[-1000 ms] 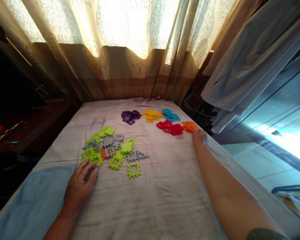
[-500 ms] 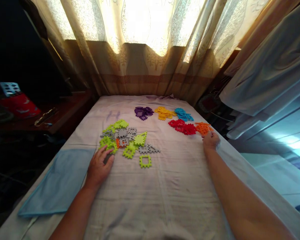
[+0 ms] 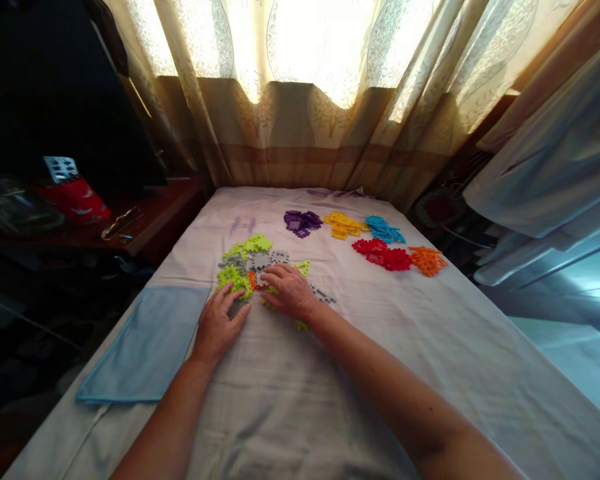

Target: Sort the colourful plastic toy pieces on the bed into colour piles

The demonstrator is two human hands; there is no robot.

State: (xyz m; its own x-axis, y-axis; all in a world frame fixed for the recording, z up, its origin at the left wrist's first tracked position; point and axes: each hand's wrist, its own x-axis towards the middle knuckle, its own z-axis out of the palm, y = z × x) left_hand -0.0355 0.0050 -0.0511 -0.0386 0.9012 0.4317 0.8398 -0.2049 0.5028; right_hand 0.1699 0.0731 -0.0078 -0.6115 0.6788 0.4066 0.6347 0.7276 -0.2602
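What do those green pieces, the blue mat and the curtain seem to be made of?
Green pieces: probably plastic, fairly smooth; the bright, even colour and toothed outlines suggest moulding.
Blue mat: apparently soft, matte fabric, judging by its faint wrinkles and bordered edge; the fibre can't be told.
Curtain: patterned fabric, likely thin; it hangs in folds and light glows through. Its sheen is unclear.

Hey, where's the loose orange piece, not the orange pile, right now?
In the head view, the orange piece is left of center, between the green pieces on its left and the right hand on its right.
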